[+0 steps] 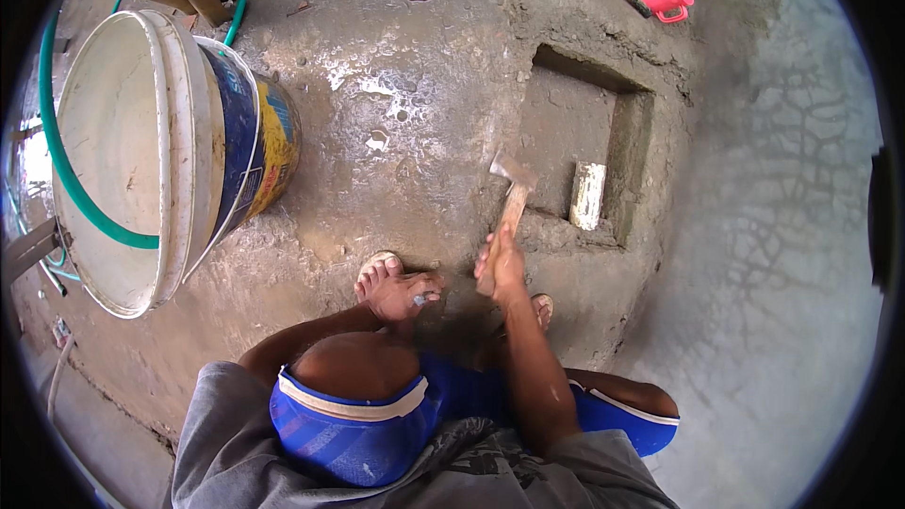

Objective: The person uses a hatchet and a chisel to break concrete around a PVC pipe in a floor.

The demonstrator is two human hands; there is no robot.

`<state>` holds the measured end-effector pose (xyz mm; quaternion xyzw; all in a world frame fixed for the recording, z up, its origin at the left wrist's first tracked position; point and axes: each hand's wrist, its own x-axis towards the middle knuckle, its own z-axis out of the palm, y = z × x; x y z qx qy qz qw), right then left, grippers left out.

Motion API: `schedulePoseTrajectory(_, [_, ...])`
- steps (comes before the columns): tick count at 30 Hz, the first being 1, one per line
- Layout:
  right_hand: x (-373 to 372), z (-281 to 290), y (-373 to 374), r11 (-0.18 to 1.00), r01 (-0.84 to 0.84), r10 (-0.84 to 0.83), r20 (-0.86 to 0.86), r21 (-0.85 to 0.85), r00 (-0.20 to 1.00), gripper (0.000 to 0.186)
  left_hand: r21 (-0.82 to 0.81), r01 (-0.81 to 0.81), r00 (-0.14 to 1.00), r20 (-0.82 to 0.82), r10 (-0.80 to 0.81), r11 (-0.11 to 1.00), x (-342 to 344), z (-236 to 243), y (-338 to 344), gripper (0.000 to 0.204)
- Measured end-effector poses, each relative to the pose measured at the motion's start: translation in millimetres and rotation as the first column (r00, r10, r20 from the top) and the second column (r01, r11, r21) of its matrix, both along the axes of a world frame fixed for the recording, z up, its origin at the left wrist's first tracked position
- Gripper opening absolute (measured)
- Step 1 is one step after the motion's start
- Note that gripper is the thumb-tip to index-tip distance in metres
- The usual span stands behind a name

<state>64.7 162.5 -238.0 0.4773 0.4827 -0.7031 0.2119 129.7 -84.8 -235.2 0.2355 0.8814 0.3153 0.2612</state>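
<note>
So the right hand (502, 266) is gripping a hammer (517, 196), fingers wrapping round the lower part of its wooden handle. The metal head is sitting at the wet concrete floor (452, 85), just left of the rectangular recess (633, 146); I can't tell if it's actually touching. Down by the left foot (380, 270), the left hand (396, 296) is looking closed around a small grey piece (426, 299), but its fingers are hiding most of it, so no clue what it is.

For good hammer work here, I'd be holding low on the handle like that, letting the head's weight do the job and using short, controlled taps, since the recess edge is looking rough. I'd also be steering clear of the whitish pipe stub (588, 198) standing in there, and watching those bare toes.

Writing-wise, the big white bucket (179, 151) is wearing a blue-and-yellow label (232, 143) with sideways lettering, its wire handle crossing it. The grey shirt (222, 448) is showing a dark print, too creased to read.
</note>
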Motion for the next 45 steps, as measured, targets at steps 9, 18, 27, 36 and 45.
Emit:
schedulePoseTrajectory(9, [-12,3,-10,0.995,-0.099,0.098,0.050,0.007,0.994,0.050,-0.184,-0.168,0.986,-0.014,0.168,0.968,17,-8,5,0.034])
schedulePoseTrajectory(18, [-152,3,31,0.998,-0.046,0.046,0.015,0.040,0.999,0.048,0.234,-0.285,0.940,0.256,0.224,0.929,17,-19,8,0.033])
schedulePoseTrajectory(27, [-163,-3,32,0.987,-0.148,0.149,-0.015,0.062,0.989,0.045,0.301,-0.223,0.971,0.153,0.184,0.927,15,-19,8,0.025])
schedulePoseTrajectory(36, [-120,26,68,0.881,-0.368,0.381,0.015,0.296,0.924,0.041,0.269,-0.200,0.978,0.115,0.175,0.942,7,-9,3,0.015])
schedulePoseTrajectory(45, [-72,127,175,0.298,-0.885,0.830,0.361,0.359,0.426,0.040,0.155,-0.242,0.967,-0.043,0.251,0.958,13,-25,5,0.018])
